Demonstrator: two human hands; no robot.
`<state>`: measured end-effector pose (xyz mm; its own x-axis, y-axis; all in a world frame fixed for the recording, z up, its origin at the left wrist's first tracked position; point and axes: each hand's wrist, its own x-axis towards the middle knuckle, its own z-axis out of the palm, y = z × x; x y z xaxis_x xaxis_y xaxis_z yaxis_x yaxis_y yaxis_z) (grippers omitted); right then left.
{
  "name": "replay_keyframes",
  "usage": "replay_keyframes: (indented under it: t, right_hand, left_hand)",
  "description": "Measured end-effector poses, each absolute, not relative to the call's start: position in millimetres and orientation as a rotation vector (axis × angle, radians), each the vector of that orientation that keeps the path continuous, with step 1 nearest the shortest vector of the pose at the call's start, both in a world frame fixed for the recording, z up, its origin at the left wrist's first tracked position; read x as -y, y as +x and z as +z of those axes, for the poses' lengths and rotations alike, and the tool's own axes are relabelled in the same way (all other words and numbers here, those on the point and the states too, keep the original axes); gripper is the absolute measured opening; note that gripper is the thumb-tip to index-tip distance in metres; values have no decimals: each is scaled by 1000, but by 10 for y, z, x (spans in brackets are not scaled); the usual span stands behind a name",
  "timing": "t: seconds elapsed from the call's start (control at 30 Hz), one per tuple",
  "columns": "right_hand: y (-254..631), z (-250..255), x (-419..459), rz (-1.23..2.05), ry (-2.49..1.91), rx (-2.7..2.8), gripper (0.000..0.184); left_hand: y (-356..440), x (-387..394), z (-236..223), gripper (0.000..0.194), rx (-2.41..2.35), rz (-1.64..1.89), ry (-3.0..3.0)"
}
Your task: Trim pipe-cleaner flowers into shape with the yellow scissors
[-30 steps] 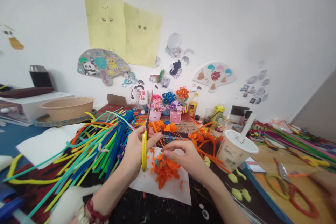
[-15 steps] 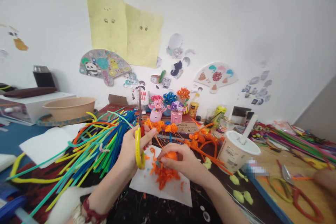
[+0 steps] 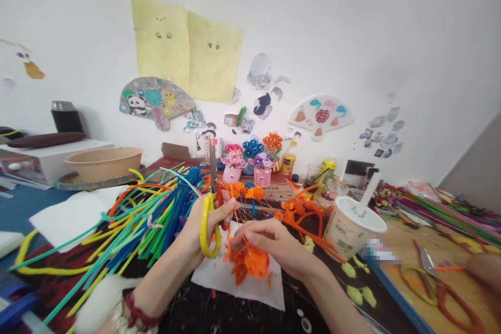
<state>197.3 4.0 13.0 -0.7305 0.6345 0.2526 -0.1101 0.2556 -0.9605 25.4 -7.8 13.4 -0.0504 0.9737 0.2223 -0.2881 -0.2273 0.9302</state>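
My left hand (image 3: 201,227) is closed round yellow-handled scissors (image 3: 209,214), whose blades point up and away from me. My right hand (image 3: 270,242) pinches a small orange pipe-cleaner flower (image 3: 256,262) just right of the scissors, above a white paper sheet (image 3: 238,284) covered with orange trimmings (image 3: 237,266). The two hands nearly touch. Thin orange wire stems run up from the right hand's fingers.
A fan of coloured pipe cleaners (image 3: 129,219) lies to the left. A white paper cup (image 3: 350,229) with a straw stands to the right, beside orange flowers (image 3: 301,209). Small flower pots (image 3: 250,164) line the wall. Another pair of scissors (image 3: 426,279) lies at far right, by another person's hand (image 3: 485,269).
My right hand lifted an orange flower off the trimmings pile and drew closer to the left hand. The scissors stayed upright in my left hand, shifting slightly.
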Motion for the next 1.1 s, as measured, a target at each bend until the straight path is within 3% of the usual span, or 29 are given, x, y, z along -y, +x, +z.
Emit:
replay_keyframes:
  t: [0.2, 0.5, 0.73, 0.8, 0.93, 1.1]
  right_hand:
    - [1953, 70, -65, 1625, -540, 1740, 22]
    - [1901, 21, -44, 1755, -605, 1609, 22]
    - [1933, 76, -161, 1453, -670, 1336, 29]
    - [1953, 92, -198, 1372, -681, 1282, 29]
    - [1992, 115, -239, 1273, -687, 1212, 25]
    - [2023, 118, -286, 1256, -709, 1133, 24]
  left_hand:
    - [261, 96, 135, 29, -879, 1478, 1171]
    - [331, 109, 121, 30, -1058, 1384, 1342]
    - [202, 141, 206, 30, -1509, 1434, 1655]
    - [198, 174, 243, 28, -1857, 1203, 1850]
    - [242, 249, 334, 25, -2071, 857, 1990]
    - [327, 289, 352, 24, -2144, 844, 2028]
